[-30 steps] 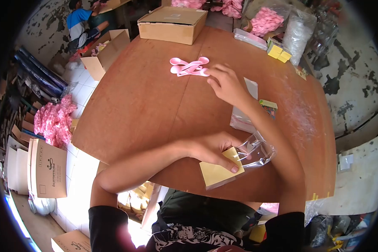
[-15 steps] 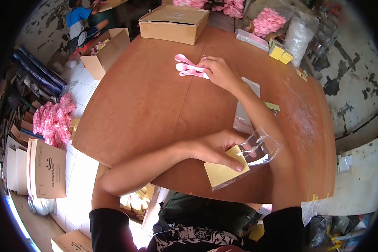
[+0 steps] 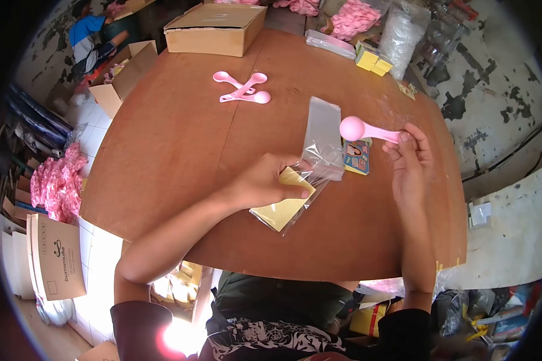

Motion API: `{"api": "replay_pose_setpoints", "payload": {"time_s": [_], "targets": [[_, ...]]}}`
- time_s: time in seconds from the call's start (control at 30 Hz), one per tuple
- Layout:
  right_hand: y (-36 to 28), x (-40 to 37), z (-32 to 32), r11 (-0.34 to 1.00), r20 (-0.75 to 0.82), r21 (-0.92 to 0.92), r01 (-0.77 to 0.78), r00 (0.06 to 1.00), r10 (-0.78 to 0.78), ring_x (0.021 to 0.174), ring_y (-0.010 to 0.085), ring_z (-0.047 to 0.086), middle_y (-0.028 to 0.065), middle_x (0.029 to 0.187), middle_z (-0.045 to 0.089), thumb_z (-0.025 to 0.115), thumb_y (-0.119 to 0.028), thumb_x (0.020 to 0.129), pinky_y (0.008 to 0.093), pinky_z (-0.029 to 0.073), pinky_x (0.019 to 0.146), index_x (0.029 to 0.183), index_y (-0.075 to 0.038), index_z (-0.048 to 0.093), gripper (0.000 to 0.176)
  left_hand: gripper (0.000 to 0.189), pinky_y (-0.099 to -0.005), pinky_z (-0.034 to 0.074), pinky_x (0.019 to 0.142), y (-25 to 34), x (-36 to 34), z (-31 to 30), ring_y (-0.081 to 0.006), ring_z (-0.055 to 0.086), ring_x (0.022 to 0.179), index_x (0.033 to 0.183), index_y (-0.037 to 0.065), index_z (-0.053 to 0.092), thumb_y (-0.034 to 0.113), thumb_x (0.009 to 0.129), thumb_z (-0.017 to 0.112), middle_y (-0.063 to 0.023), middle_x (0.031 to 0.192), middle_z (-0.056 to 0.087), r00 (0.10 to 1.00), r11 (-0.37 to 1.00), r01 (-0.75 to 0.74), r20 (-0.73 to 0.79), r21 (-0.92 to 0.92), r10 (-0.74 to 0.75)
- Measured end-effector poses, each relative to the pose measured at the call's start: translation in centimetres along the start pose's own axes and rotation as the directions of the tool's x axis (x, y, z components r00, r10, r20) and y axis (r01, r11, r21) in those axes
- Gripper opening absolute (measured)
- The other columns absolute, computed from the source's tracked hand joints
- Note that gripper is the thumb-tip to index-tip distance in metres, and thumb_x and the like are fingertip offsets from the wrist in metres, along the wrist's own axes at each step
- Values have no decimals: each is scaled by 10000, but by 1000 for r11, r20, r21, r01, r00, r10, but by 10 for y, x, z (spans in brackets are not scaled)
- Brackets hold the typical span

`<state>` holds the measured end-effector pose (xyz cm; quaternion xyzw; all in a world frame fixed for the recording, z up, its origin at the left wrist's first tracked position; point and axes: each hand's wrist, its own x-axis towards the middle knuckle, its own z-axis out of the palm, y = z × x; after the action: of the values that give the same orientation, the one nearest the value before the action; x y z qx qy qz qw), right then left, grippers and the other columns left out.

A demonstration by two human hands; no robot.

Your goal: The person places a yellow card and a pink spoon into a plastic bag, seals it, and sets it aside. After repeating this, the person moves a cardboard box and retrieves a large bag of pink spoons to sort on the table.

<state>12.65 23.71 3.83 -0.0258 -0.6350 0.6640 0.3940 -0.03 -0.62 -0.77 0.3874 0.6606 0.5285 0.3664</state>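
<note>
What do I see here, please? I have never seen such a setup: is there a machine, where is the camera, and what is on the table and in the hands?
There is no machine: these are a person's own bare hands. One camera, worn on the head, looks forward and down, and its lens makes the edges look curved.

The left hand holds a yellow card inside a clear bag. The right hand holds up a pink spoon by the end of its handle.

On the brown table, three more pink spoons lie crossed. Nearer are a clear plastic stack and small printed cards. A cardboard box stands at the far edge.
</note>
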Motion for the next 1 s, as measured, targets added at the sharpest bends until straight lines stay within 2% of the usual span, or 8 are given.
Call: {"api": "replay_pose_setpoints", "payload": {"time_s": [0.27, 0.5, 0.6, 0.67, 0.73, 0.8, 0.83, 1.0], "targets": [[9, -20, -19, 996, 85, -19, -90, 992, 92, 840, 173, 660, 102, 954, 656, 587, -45, 922, 299, 556, 745, 1111, 22, 559, 203, 468, -308, 502, 710, -1, 2, 9, -164, 647, 785, 1172, 30, 619, 151, 748, 774, -112, 926, 689, 995, 983, -83, 76, 162, 71], [0, -17, -24, 975, 91, 117, -189, 980, 179, 850, 170, 654, 97, 944, 661, 578, -54, 928, 315, 554, 757, 1115, 26, 564, 204, 458, -312, 501, 737, 4, -1, 11, -160, 646, 807, 1175, 29, 618, 146, 758, 766, -120, 953, 689, 995, 988, -6, 101, 154, -9], [-5, -18, -26, 952, 226, 83, -296, 936, 271, 841, 143, 644, 75, 940, 662, 596, -74, 922, 296, 541, 771, 1085, 23, 617, 191, 457, -311, 499, 750, 3, 1, 10, -158, 643, 827, 1174, 22, 615, 143, 759, 764, -122, 982, 685, 995, 985, -70, 85, 156, 57], [-3, -25, -23, 923, 315, -240, -301, 875, 368, 821, 113, 629, 58, 938, 659, 625, -69, 904, 257, 521, 740, 1047, 26, 667, 176, 451, -307, 496, 765, 5, 0, 11, -160, 641, 850, 1169, 15, 613, 142, 762, 761, -125, 1006, 682, 997, 985, -16, 82, 174, 2], [-15, -32, -9, 902, 316, -314, -296, 863, 394, 823, 93, 613, 47, 927, 657, 650, -40, 874, 225, 494, 716, 1035, 7, 694, 173, 450, -306, 495, 767, 5, -1, 13, -159, 641, 858, 1169, 16, 614, 139, 761, 759, -126, 1005, 682, 996, 987, -19, 91, 157, 5], [-21, -34, -1, 846, 486, -529, 74, 843, 230, 833, 100, 616, 57, 942, 658, 650, 6, 848, 228, 494, 713, 1027, -7, 700, 186, 448, -304, 494, 770, 5, -2, 13, -159, 640, 865, 1168, 18, 614, 137, 761, 757, -126, 1004, 683, 995, 990, -24, 96, 140, 10], [-15, -35, -2, 856, 545, -486, 176, 827, 140, 839, 133, 635, 76, 1024, 644, 650, 16, 832, 247, 509, 720, 1018, -14, 704, 196, 458, -283, 488, 742, 5, -2, 13, -125, 616, 835, 1194, 29, 602, 120, 773, 757, -87, 970, 674, 994, 984, -35, 111, 172, 16], [-21, -47, 10, 826, 591, -516, 228, 792, 151, 922, 195, 636, 114, 1169, 588, 637, 12, 834, 276, 533, 746, 1018, 9, 694, 192, 474, -263, 480, 727, 5, -3, 16, -92, 590, 820, 1225, 44, 591, 99, 784, 755, -46, 953, 664, 990, 985, -48, 142, 164, 25]]}}
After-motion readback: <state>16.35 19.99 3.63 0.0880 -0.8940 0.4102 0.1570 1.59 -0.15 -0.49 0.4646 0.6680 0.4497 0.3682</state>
